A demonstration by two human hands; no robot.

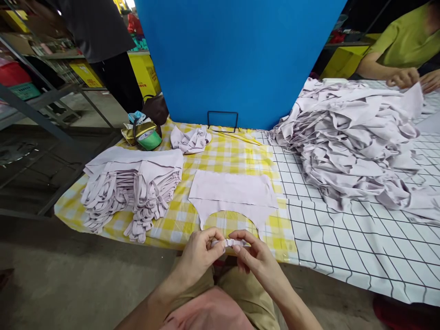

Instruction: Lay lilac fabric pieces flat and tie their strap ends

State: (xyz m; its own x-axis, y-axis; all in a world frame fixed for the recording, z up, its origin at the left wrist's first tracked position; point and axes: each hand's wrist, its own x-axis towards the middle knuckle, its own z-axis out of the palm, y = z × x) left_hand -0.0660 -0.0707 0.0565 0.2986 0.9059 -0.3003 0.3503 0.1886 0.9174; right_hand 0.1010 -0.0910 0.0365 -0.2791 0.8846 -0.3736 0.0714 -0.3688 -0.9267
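Note:
A pale lilac strap (229,242) with a small slider on it is pinched between my two hands at the table's front edge. My left hand (202,250) grips it from the left, thumb against fingers. From the right, my right hand (256,254) holds the same strap between thumb and forefinger. Just beyond them a lilac camisole-like top (233,190) lies flat, its curved neckline toward me. Its straps run down toward my hands, partly hidden by my fingers.
At left a neat stack of similar tops (137,167) lies with straps hanging toward me. A crumpled garment (190,139) and green tape roll (149,140) lie behind. A large loose garment pile (354,133) fills the right, where a co-worker's hands (405,78) handle fabric. A blue board (240,59) stands behind.

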